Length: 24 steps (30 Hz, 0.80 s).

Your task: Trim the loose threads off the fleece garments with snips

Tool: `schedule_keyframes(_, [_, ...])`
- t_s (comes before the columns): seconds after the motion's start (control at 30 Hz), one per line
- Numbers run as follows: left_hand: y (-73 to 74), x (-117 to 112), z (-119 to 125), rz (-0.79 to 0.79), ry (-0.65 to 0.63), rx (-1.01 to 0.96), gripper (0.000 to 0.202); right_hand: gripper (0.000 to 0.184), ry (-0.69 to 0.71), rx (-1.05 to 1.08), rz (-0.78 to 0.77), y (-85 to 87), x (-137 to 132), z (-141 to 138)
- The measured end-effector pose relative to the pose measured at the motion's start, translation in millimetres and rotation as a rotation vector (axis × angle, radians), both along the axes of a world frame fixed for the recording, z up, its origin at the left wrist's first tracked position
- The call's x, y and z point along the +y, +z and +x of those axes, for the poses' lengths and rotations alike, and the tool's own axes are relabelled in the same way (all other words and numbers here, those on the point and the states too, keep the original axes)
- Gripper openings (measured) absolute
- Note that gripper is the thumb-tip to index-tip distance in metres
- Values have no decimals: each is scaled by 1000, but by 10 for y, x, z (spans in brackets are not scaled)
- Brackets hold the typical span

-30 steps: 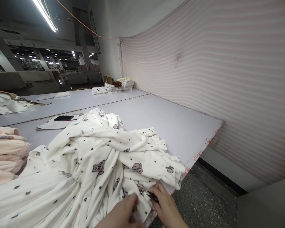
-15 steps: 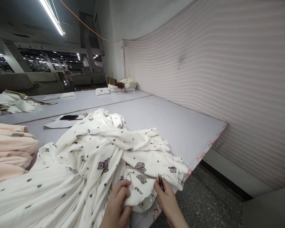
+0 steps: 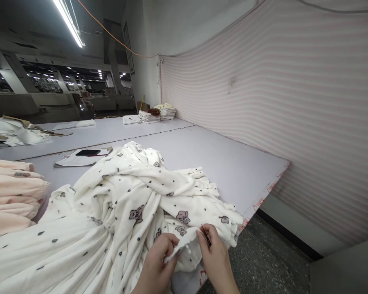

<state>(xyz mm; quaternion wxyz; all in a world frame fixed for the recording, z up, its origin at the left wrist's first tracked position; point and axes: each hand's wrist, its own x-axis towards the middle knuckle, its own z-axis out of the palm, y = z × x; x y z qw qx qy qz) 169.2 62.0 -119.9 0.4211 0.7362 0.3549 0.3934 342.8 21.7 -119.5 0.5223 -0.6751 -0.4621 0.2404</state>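
A large heap of white fleecy fabric (image 3: 135,175) with grey-brown bear prints and small dark marks lies over the near part of the table. My left hand (image 3: 160,257) pinches an edge of this fabric near the table's front. To its right, my right hand (image 3: 214,254) grips the same edge between thumb and fingers. Small dark thread snips (image 3: 206,236) sit in my right hand, their pointed tips facing up and away. The edge between both hands is turned up, showing its underside. Part of the snips is hidden by my fingers.
Peach fabric (image 3: 14,192) lies at the left. Behind the heap are papers with a black phone (image 3: 88,152). Folded stacks (image 3: 165,112) stand at the far corner, and white scraps (image 3: 18,132) at far left. A striped cloth (image 3: 263,90) hangs along the right wall.
The fabric edge between my hands has been turned upward, so its underside shows. My left hand has shifted slightly right, and the snips have tilted and sit lower among my right fingers.
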Motion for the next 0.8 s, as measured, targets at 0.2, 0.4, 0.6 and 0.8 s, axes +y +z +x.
schedule_keyframes(0.2, [99, 48, 30, -629, 6, -400, 29, 10, 155, -170, 246, -7, -104, -203])
schedule_keyframes(0.4, [149, 30, 28, -728, -71, -450, 27, 15, 305, -133, 145, 5, 26, -300])
schedule_keyframes(0.6, [66, 65, 42, -696, -116, -333, 30, 10, 230, -278, 92, -40, 42, -307])
schedule_keyframes(0.8, [101, 76, 45, -770, 11, -332, 30, 15, 153, -184, 84, 12, 52, -252])
